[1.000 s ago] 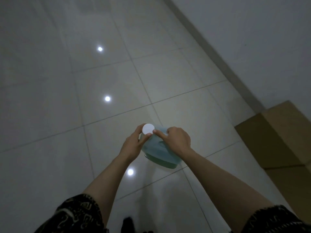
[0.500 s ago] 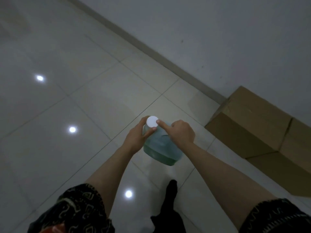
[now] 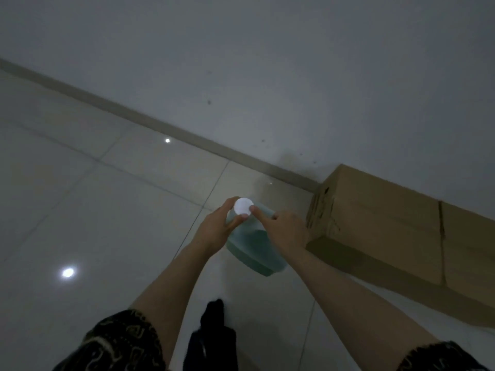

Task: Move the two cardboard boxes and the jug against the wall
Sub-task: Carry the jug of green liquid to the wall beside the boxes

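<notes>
A pale green-blue jug [image 3: 254,247] with a round white cap [image 3: 243,205] hangs in the air between both hands, tilted. My left hand [image 3: 214,228] grips the neck just under the cap. My right hand [image 3: 285,230] holds the jug's shoulder, with the index finger touching the cap. To the right, a long cardboard box [image 3: 375,226] lies on the floor against the wall, and a second cardboard box [image 3: 468,250] sits end to end with it. The jug is close to the left end of the nearer box.
A grey wall [image 3: 267,62] with a skirting strip [image 3: 160,124] runs diagonally across the top. The floor [image 3: 93,210] is glossy pale tile with light reflections. My dark-clad foot [image 3: 214,311] is below the jug. Open floor lies to the left.
The view has swung toward the wall and the boxes. The jug, held the same way in both hands, now sits much nearer the left end of the boxes.
</notes>
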{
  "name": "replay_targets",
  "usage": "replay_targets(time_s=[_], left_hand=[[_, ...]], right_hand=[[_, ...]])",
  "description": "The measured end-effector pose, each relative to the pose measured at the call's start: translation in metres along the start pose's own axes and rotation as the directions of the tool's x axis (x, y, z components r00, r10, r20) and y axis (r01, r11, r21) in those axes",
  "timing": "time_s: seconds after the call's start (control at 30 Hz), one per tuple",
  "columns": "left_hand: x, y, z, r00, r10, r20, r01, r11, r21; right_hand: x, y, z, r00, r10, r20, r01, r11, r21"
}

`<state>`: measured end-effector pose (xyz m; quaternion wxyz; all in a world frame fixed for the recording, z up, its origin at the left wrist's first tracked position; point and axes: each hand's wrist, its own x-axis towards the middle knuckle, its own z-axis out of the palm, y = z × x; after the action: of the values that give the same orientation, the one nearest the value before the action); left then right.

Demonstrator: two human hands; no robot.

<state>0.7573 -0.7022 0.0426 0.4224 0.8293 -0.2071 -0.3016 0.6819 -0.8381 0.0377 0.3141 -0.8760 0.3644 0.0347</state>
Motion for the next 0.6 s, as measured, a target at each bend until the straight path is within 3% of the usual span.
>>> replay_targets(time_s=[0.3,0.6], left_hand=[[0.201,-0.007,0.060,0.964,0.163,0.211,-0.188,0.977,0.104],[0.306,-0.030,0.143,0.922,0.263,0.283,-0.294,0.953,0.073]], right_hand=[[0.150,0.068,0.010,0.953,0.255,-0.161,-0.240,0.965,0.104],[0.231,0.148,0.043,0.868,0.413,-0.277,-0.353,0.904,0.242]])
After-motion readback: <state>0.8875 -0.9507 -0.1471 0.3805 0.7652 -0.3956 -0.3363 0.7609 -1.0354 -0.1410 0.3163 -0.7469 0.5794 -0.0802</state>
